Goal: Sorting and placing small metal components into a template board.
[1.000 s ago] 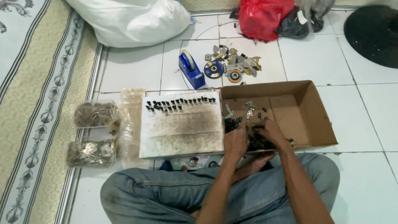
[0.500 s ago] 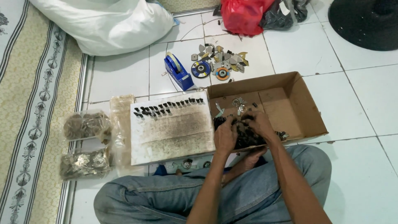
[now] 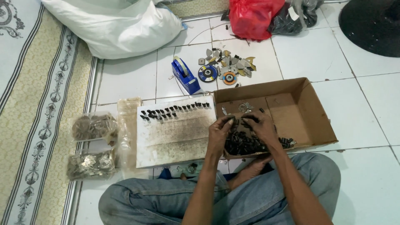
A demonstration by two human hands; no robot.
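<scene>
Both hands work in the heap of small dark metal pieces [image 3: 246,143] at the near end of the shallow brown cardboard box [image 3: 321,121]. The left hand [image 3: 219,132] pinches a piece between its fingertips; the right hand [image 3: 258,127] curls over the heap, its grip impossible to tell. At nine o'clock, touching the box, a smudged white board [image 3: 175,135] carries one row of pieces [image 3: 175,110] along its far edge; most remain heaped.
</scene>
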